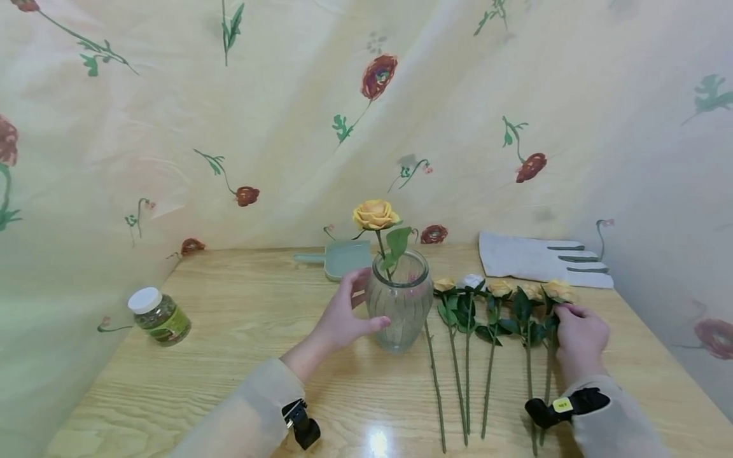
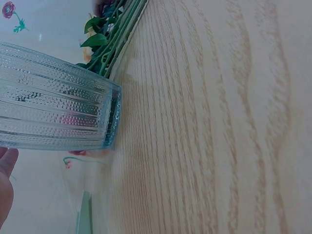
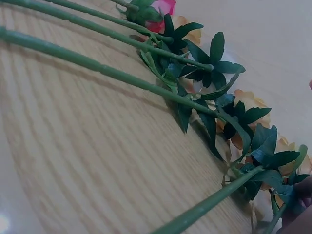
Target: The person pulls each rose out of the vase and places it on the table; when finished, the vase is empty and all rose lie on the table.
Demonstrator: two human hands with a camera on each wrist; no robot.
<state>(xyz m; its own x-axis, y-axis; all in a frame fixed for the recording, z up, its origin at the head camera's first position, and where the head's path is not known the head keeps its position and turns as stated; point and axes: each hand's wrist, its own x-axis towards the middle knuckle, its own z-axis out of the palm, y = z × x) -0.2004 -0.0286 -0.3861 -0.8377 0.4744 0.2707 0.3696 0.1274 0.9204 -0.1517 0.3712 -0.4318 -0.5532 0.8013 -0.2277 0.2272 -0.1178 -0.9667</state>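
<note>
A ribbed clear glass vase (image 1: 399, 321) stands upright on the table, holding one yellow rose (image 1: 375, 215) that rises above its rim. My left hand (image 1: 342, 318) holds the vase's left side, thumb at the front and fingers behind. To the right lies a row of artificial roses, among them a white rose (image 1: 473, 280) and a yellow rose (image 1: 500, 289), stems toward me. A pink rose (image 3: 165, 9) shows in the right wrist view, partly behind the vase in the head view. At the row's right end, my right hand (image 1: 583, 337) pinches a yellow rose (image 1: 560, 291) just below its bloom.
A pale green dustpan (image 1: 346, 257) lies behind the vase. At the back right is a whitish work glove (image 1: 523, 257). A white-lidded jar (image 1: 163, 320) leans at the far left of the wooden table (image 1: 240, 312). A flower-patterned cloth (image 1: 286, 114) hangs behind.
</note>
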